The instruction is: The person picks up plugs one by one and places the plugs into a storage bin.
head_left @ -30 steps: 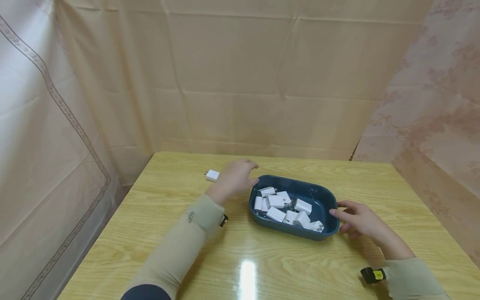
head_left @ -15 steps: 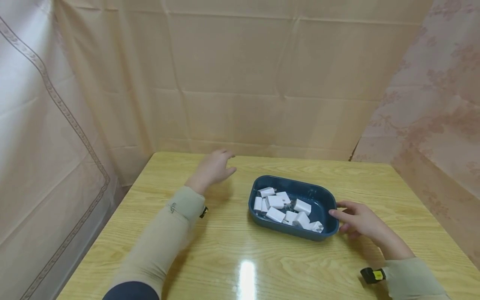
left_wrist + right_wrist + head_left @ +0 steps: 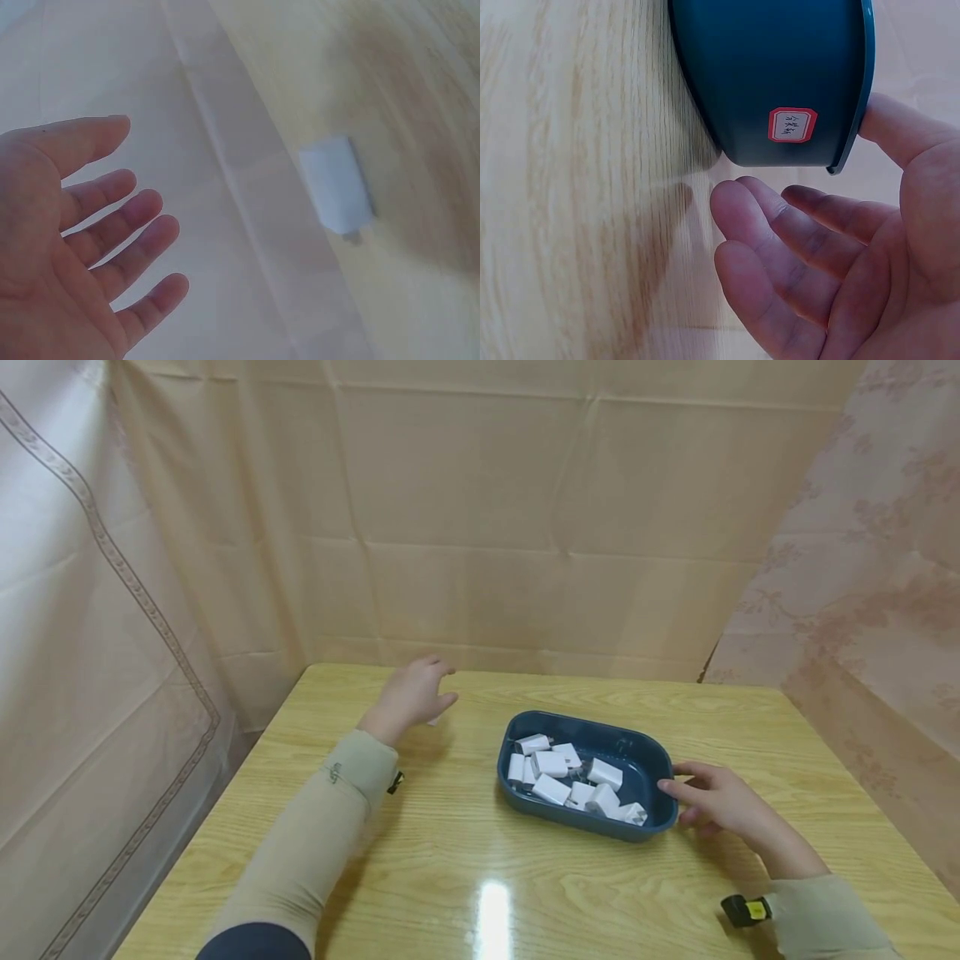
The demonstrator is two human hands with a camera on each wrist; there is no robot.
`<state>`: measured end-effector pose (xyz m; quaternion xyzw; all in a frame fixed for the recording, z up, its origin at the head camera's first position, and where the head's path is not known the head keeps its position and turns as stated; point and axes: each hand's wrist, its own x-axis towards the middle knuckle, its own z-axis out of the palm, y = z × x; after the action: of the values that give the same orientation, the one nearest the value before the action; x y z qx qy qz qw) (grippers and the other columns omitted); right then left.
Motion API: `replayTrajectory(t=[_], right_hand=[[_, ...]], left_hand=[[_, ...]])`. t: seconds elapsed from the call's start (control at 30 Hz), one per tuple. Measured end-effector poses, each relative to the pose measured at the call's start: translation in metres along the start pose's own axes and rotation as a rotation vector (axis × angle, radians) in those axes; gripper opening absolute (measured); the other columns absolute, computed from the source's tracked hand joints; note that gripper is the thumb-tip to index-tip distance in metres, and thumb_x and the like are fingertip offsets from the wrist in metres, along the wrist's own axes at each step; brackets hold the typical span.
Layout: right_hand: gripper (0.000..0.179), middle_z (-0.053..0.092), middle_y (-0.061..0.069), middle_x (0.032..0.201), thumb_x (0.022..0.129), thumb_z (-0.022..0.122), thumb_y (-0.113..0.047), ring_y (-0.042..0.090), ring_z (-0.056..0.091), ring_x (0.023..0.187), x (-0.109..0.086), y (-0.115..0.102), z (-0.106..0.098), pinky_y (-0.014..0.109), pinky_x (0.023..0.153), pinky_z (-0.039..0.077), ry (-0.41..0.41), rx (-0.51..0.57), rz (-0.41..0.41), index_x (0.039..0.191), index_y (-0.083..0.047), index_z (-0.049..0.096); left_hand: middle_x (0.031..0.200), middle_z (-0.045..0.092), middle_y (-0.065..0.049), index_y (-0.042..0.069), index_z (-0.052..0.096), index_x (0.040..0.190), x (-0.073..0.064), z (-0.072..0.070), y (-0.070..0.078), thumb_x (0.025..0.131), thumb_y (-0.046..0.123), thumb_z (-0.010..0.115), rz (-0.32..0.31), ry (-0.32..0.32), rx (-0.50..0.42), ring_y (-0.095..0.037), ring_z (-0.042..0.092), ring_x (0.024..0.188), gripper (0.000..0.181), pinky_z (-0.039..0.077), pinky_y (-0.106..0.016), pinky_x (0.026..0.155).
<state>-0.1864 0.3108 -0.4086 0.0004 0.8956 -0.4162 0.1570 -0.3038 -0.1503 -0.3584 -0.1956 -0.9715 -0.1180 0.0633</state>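
My left hand (image 3: 411,700) hovers over the far left of the table, palm inward, fingers spread and empty. A white charger plug (image 3: 335,184) lies on the table, apart from the fingers in the left wrist view; in the head view the hand hides nearly all of it. At the right end of a dark blue plastic box (image 3: 577,818), my right hand (image 3: 720,797) has its thumb on the rim. Its other fingers lie loosely curved outside the end wall, with a gap below it in the right wrist view. Several white charger plugs (image 3: 551,789) lie jumbled in the box.
The box stands on a wood-grain table (image 3: 420,860). A red-edged label (image 3: 793,124) is stuck on its end wall. Beige cloth (image 3: 465,527) hangs behind the table, and other cloths hang at both sides.
My left hand has moved left from beside the box to above the loose charger plug, covering most of it in the head view. The right hand has stayed at the box.
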Motion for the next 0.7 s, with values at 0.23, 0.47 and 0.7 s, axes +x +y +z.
replayTrajectory(t=[0.23,0.47,0.7], right_hand=[[0.081,0.066,0.023,0.116,0.098,0.067,-0.046,0.026,0.069,0.08,0.001,0.002,0.002,0.042,0.067,0.06,0.002,0.002,-0.001,0.149,0.011,0.037],[0.081,0.067,0.022,0.116,0.098,0.067,-0.045,0.026,0.069,0.08,0.002,0.003,0.003,0.042,0.066,0.06,0.003,0.005,-0.008,0.149,0.01,0.038],[0.082,0.066,0.023,0.117,0.098,0.066,-0.047,0.026,0.069,0.081,0.003,0.002,0.004,0.041,0.067,0.06,0.001,-0.003,-0.004,0.149,0.01,0.037]], left_hand=[[0.148,0.051,-0.018,0.004,0.062,0.138,0.0,0.009,-0.016,0.095,0.028,0.071,-0.042,-0.084,-0.043,-0.038,0.046,0.137,0.05,0.038,-0.052,0.112],[0.15,0.049,-0.017,0.007,0.055,0.145,-0.005,0.019,-0.029,0.092,0.019,0.071,-0.12,-0.198,-0.095,-0.038,0.049,0.132,0.057,0.039,-0.054,0.11],[0.146,0.053,-0.014,0.01,0.056,0.145,-0.013,0.022,-0.032,0.088,0.008,0.068,-0.2,-0.255,-0.143,-0.033,0.052,0.122,0.058,0.039,-0.053,0.107]])
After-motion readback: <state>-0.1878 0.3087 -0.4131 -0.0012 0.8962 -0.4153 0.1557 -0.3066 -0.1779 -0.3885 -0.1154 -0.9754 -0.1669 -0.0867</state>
